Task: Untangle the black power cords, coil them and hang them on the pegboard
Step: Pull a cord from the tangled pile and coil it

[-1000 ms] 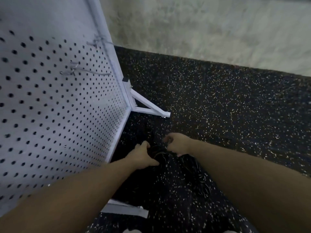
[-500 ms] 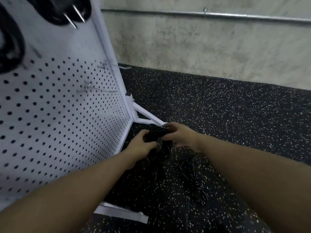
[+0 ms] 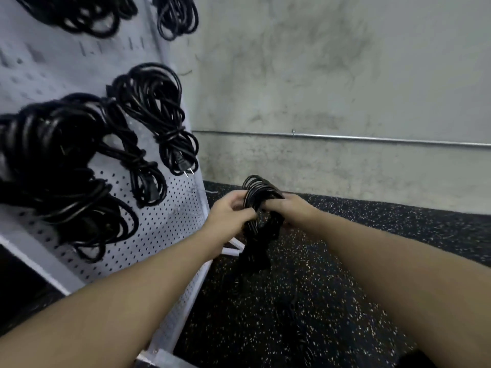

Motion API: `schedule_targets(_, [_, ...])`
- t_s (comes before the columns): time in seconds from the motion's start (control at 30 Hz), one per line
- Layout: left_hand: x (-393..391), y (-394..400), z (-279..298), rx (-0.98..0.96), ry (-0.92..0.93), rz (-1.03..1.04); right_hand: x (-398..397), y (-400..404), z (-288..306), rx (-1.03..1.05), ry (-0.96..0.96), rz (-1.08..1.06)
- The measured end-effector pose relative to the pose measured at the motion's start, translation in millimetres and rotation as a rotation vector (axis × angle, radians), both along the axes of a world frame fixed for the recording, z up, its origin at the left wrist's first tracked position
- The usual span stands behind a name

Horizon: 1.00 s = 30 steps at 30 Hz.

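Note:
Between both hands I hold a coiled black power cord (image 3: 259, 193), raised just right of the white pegboard (image 3: 170, 216). My left hand (image 3: 229, 212) grips the coil's left side. My right hand (image 3: 285, 208) curls round its right side. The cord's loose lower part (image 3: 255, 251) hangs down below my hands toward the floor. Several coiled black cords hang on the pegboard, among them one with a plug showing (image 3: 159, 118) and a big bundle (image 3: 53, 155) at the left.
The pegboard stands on a white frame with a foot (image 3: 233, 248) on the black speckled floor (image 3: 345, 261). A grey concrete wall (image 3: 332, 88) with a thin metal conduit (image 3: 345, 138) runs behind. More black cord lies on the floor (image 3: 300, 330) below my arms.
Both hands have lifted the coiled cord off the floor to pegboard height. My view has tilted up, bringing the hung cords into sight.

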<state>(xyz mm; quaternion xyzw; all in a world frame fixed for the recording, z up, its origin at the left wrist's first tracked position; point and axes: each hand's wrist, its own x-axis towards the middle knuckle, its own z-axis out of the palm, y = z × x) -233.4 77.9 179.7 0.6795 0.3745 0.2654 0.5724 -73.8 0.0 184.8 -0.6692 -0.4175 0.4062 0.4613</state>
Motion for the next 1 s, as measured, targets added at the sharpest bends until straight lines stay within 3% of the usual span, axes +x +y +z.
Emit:
schedule_targets(0.13, [-7.2,-13.3,44.3,-0.039,-0.122,0.12,0.1,-23.5,34.9,-0.019,-0.09,0.085])
schedule_targets(0.4, [-5.3,-24.9,116.6,-0.008,-0.35,0.339,-16.7,-14.9,89.1,0.261,-0.161,0.049])
schedule_targets(0.6, [11.8,-9.8,143.0,0.168,-0.436,0.396,-24.2,10.9,129.4,0.405,-0.159,-0.038])
schedule_targets(0.83, [27.3,12.4,164.5,0.348,-0.425,0.482,-24.2,65.6,162.6,0.462,-0.092,-0.081])
schedule_targets(1.0, [37.1,40.2,158.5,0.484,-0.26,0.499,-23.7,102.9,164.6,0.445,-0.079,-0.034])
